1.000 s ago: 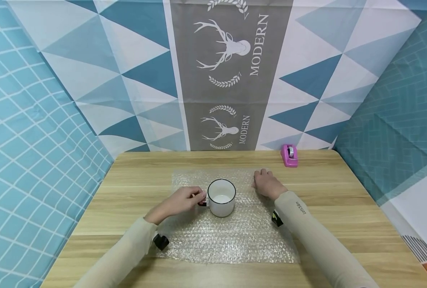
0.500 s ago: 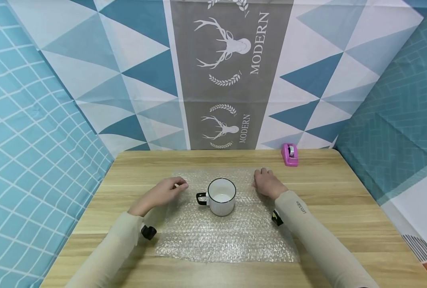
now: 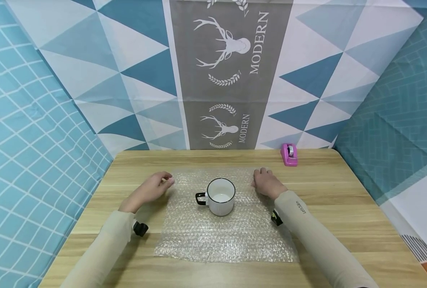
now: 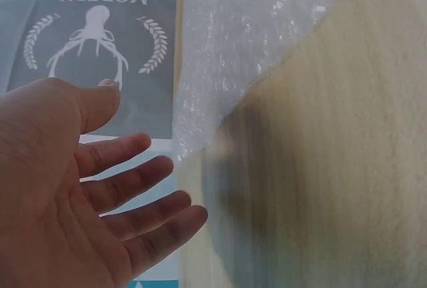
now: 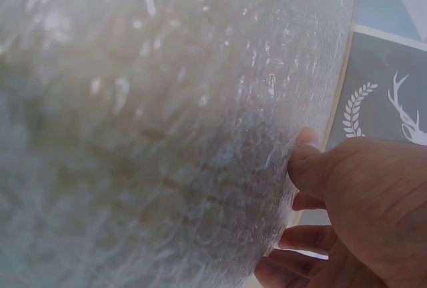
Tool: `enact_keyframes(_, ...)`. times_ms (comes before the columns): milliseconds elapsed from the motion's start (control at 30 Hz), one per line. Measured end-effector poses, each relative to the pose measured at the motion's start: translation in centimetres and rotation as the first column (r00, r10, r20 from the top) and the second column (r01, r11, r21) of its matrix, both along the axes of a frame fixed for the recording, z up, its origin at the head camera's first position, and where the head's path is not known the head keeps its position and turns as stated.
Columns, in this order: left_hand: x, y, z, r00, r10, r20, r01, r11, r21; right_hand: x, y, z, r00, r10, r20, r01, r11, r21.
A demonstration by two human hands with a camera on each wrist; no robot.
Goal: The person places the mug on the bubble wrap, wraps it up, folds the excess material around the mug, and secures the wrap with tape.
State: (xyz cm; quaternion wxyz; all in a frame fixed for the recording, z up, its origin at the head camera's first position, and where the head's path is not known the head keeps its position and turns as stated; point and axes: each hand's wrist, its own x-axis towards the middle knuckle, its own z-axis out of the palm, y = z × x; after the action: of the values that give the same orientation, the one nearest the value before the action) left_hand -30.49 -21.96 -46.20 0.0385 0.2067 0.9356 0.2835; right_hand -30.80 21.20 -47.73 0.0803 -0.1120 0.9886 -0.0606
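Observation:
A white enamel mug [image 3: 221, 197] with a dark rim and black handle stands upright on a sheet of bubble wrap [image 3: 224, 240], handle pointing left. At the sheet's far left corner, my left hand [image 3: 153, 187] hovers with fingers apart and relaxed. The left wrist view shows that hand [image 4: 100, 181] holding nothing, beside the edge of the bubble wrap [image 4: 247, 21]. My right hand [image 3: 268, 184] is at the far right corner. In the right wrist view its thumb lies on top of the bubble wrap [image 5: 167, 101] and its fingers curl below the edge, pinching it.
A pink tape dispenser [image 3: 289, 155] stands at the back right of the wooden table [image 3: 318, 192]. Patterned cloth [image 3: 224, 88] rises behind the table's far edge, with more cloth at both sides.
My left hand has let go of the mug's handle and moved left to the bubble wrap's far left corner. The mug and my right hand stay in place.

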Motion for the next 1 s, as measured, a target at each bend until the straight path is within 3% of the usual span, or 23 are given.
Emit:
enact_keyframes(233, -0.8, 0.3, -0.6, 1.000, 0.028, 0.009, -0.028, 0.999, -0.017, 0.1, 0.0, 0.2, 1.000, -0.010, 0.014, 0.010, 1.000, -0.011)
enact_keyframes(400, -1.3, 1.3, -0.8, 0.999, 0.027, -0.028, -0.029, 0.998, -0.051, 0.1, 0.0, 0.1, 1.000, 0.001, -0.002, -0.001, 1.000, 0.001)
enact_keyframes(833, -1.2, 4.1, -1.8, 0.993, -0.066, -0.096, 0.053, 0.990, -0.134, 0.1, 0.2, -0.1, 1.000, 0.011, -0.022, -0.011, 1.000, -0.023)
enact_keyframes(1000, -1.1, 4.8, -2.0, 0.995, -0.088, -0.056, 0.077, 0.981, -0.178, 0.2, 0.2, -0.2, 0.999, 0.022, -0.037, -0.023, 0.999, -0.027)
